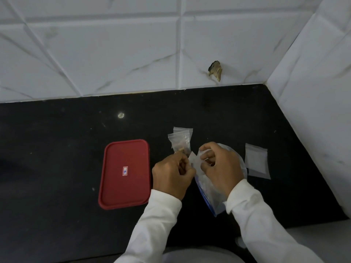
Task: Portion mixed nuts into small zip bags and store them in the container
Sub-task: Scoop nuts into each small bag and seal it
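From the head view, the left hand (pixel 171 175) pinches a small clear plastic zip bag (pixel 195 160) in clenched fingers. The right hand (pixel 221 168) curls at its other edge, above a large clear zip bag with a blue strip (pixel 212 196); I cannot tell what it grips. Small nut-filled bags (pixel 181 142) lie just beyond on the black desk (pixel 57 149), a red rectangular plastic lid (pixel 124 174) to the left, and flat empty bags (pixel 255 161) to the right.
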A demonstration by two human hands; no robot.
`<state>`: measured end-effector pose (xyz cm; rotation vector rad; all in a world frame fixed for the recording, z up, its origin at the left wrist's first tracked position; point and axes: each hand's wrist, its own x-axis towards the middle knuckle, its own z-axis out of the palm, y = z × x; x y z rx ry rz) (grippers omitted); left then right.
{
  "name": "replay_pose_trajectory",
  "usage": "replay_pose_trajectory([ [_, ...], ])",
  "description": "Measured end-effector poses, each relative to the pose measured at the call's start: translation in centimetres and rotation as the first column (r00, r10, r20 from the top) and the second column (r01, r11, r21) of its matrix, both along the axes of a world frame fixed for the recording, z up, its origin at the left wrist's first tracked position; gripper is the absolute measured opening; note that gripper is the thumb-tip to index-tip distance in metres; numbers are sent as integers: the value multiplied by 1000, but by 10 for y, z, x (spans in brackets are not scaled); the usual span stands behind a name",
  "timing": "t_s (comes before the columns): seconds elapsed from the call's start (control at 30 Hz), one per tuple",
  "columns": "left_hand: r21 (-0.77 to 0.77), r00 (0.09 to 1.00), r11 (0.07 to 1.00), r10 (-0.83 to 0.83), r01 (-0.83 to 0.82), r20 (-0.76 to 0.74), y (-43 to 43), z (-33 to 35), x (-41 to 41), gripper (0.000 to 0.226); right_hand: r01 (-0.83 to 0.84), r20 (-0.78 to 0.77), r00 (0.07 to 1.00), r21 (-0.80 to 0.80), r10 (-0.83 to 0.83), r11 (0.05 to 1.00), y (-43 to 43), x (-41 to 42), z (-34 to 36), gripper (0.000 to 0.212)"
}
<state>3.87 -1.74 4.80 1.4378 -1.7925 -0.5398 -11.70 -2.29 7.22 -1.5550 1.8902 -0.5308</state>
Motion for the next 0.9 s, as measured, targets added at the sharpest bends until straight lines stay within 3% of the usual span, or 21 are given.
replay_pose_trajectory([
  [0.1, 53, 970, 997, 70, -59, -232, 0, -1, -4, 6, 26, 61, 998, -30, -24, 999, -1, 0, 6, 30],
  [0.13, 136, 926, 987, 126, -82, -356, 0, -4, -7, 10, 34, 74, 997, -46, -30, 998, -2, -2, 7, 29],
  [0.2, 367, 750, 924, 320, -111, -578, -1, -12, -14, 14, 27, 99, 995, -63, -20, 998, -4, -6, 8, 28],
  [0.23, 501, 639, 861, 433, -85, -635, -3, -16, -17, 15, 15, 107, 994, -58, -9, 998, -5, -8, 10, 28],
  [0.3, 725, 450, 679, 615, 116, -648, -8, -24, -20, 23, -20, 99, 995, -31, 23, 999, -5, -9, 12, 30],
  [0.37, 780, 340, 499, 709, 377, -618, -13, -30, -21, 38, -63, 66, 996, -19, 64, 998, -5, -9, 15, 31],
  [0.4, 777, 343, 437, 719, 453, -605, -14, -32, -21, 44, -90, 38, 995, -12, 90, 996, -5, -8, 18, 32],
  [0.53, 813, 524, 295, 644, 502, -558, -15, -38, -25, 60, -251, -146, 956, 40, 254, 967, -4, -3, 28, 38],
  [0.63, 797, 544, 255, 615, 548, -571, -17, -42, -25, 59, -308, -181, 929, 111, 324, 945, -8, 0, 28, 42],
  [0.77, 786, 485, 266, 664, 558, -569, -18, -47, -23, 47, -305, -143, 935, 138, 324, 942, -9, 0, 17, 43],
  [0.9, 743, 349, 336, 721, 579, -598, -17, -49, -25, 38, -297, 47, 954, 55, 295, 953, -3, -2, 20, 36],
])
